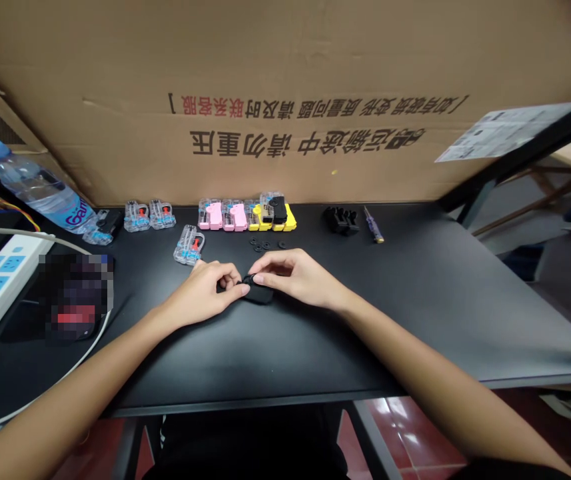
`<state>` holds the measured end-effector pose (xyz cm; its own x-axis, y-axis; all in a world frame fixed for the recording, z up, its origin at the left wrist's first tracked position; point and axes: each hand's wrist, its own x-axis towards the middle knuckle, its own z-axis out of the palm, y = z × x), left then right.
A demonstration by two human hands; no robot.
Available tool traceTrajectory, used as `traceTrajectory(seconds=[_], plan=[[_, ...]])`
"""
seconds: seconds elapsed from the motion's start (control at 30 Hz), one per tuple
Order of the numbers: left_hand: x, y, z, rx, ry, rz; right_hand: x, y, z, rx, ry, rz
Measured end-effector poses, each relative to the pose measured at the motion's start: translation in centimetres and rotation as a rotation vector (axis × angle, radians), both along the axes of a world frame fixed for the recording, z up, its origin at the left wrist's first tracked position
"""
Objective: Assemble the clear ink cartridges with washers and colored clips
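Note:
A small black plastic part (259, 293) rests on the dark table between my hands. My left hand (210, 287) grips its left side, thumb pressed on the near edge. From the right, my right hand (298, 277) pinches at its top, where a small round black piece (248, 280) partly shows under the fingertips. Several black rings (260, 245) lie just beyond the hands. A clear plastic piece with a red insert (190, 245) sits beyond my left hand. Much of the black part is covered by fingers.
Pink assemblies (222, 217), yellow ones (260, 217) and clear pieces (149, 215) line the cardboard box (305, 60). Black parts (341, 221) and a screwdriver (374, 225) lie right. A water bottle (40, 190), power strip (2, 287) and white cable (92, 337) are left.

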<state>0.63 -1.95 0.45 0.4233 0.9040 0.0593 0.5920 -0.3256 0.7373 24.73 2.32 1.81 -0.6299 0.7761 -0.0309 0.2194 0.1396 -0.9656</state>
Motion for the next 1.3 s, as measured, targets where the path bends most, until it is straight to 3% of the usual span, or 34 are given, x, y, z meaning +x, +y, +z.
traceTrajectory(seconds=[0.27, 0.43, 0.83, 1.03, 1.13, 1.2, 1.3], plan=[[0.0, 0.2, -0.2, -0.067, -0.065, 0.013, -0.1, 0.0, -0.2, -0.067, -0.017, 0.033], [-0.2, 0.4, -0.2, -0.085, -0.064, -0.001, -0.5, -0.3, -0.8, 0.044, -0.007, -0.012], [0.0, 0.2, -0.1, -0.111, -0.108, 0.021, -1.4, -0.7, -1.7, -0.104, 0.101, -0.088], [0.1, 0.3, 0.0, -0.145, -0.145, 0.029, -2.2, -1.1, -2.2, -0.068, 0.123, -0.133], [0.2, 0.3, -0.1, -0.156, -0.148, 0.052, -1.9, -0.7, -1.8, 0.024, 0.086, -0.120], [0.3, 0.3, -0.1, -0.176, -0.163, 0.061, -0.8, 0.3, -1.1, 0.194, 0.015, -0.189], [0.3, 0.3, -0.2, -0.181, -0.176, 0.083, 2.7, 2.8, 0.0, 0.587, -0.163, -0.514]])
